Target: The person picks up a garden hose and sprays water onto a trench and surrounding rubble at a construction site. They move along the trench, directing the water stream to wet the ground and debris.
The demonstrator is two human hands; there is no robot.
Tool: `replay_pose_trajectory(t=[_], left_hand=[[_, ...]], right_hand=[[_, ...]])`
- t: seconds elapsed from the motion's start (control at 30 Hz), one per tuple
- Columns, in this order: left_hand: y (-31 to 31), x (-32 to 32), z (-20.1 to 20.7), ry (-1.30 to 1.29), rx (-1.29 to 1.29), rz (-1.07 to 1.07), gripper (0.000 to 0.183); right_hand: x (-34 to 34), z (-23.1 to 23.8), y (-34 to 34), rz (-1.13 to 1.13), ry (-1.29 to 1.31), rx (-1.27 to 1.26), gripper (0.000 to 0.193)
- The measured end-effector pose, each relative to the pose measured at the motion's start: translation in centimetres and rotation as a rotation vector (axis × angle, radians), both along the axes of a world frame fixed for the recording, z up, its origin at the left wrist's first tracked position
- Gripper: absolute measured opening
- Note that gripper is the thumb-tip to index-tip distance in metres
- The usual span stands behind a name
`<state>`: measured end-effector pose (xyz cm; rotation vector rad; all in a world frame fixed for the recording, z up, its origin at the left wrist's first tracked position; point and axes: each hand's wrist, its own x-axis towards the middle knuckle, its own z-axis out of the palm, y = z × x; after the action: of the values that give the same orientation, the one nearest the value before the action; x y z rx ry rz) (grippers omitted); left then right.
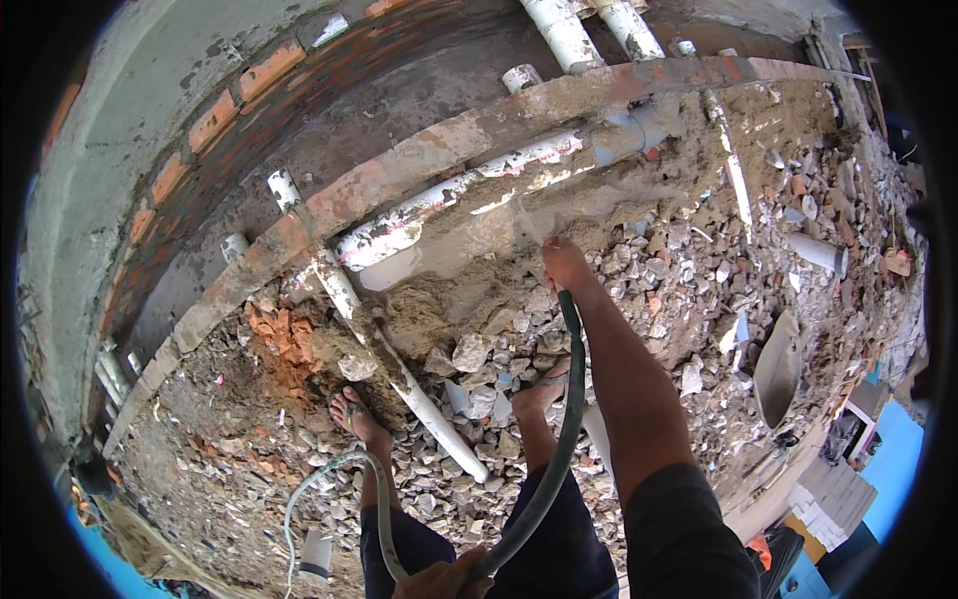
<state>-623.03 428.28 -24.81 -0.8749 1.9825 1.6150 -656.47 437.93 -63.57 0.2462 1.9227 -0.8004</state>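
Note:
A green hose curves up from my lap. Its end is in my right hand, whose fingers are closed round it over a sandy trench. A faint stream of water seems to leave the hose there, toward a thick, mud-splashed white pipe. Muddy water lies along that pipe's near side. Low at the front edge, my left hand is wrapped round a lower stretch of the hose, partly cut off by the picture's edge.
A thinner white pipe slants between my bare feet over broken rubble. A curved brick edge borders the trench, with upright white pipes beyond. A grey, trough-shaped piece and a pipe offcut lie at right.

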Motion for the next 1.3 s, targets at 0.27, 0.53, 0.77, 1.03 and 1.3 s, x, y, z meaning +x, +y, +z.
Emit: replay_pose_trajectory(t=[0.27, 0.53, 0.77, 1.03, 1.3], left_hand=[[-1.2, 2.3, 1.5, -0.036, -0.006, 0.009, 0.033], [-2.2, 4.9, 3.5, -0.078, -0.031, 0.013, 0.029], [-3.3, 6.2, 3.7, 0.001, -0.092, -0.037, 0.034], [-3.6, 9.3, 4.3, -0.104, -0.064, 0.044, 0.037], [-3.3, 13.2, 5.0, -0.189, -0.069, 0.063, 0.04]], right_hand=[[6.7, -1.6, -3.5, 0.479, -0.019, -0.125, 0.027], [11.8, -2.2, -7.4, 0.341, -0.091, -0.067, 0.023], [13.8, -1.7, -8.0, 0.209, -0.179, -0.067, 0.035], [22.8, -3.6, -6.9, 0.268, -0.344, -0.085, 0.036], [25.5, -3.4, -9.4, 0.165, -0.32, -0.111, 0.019]])
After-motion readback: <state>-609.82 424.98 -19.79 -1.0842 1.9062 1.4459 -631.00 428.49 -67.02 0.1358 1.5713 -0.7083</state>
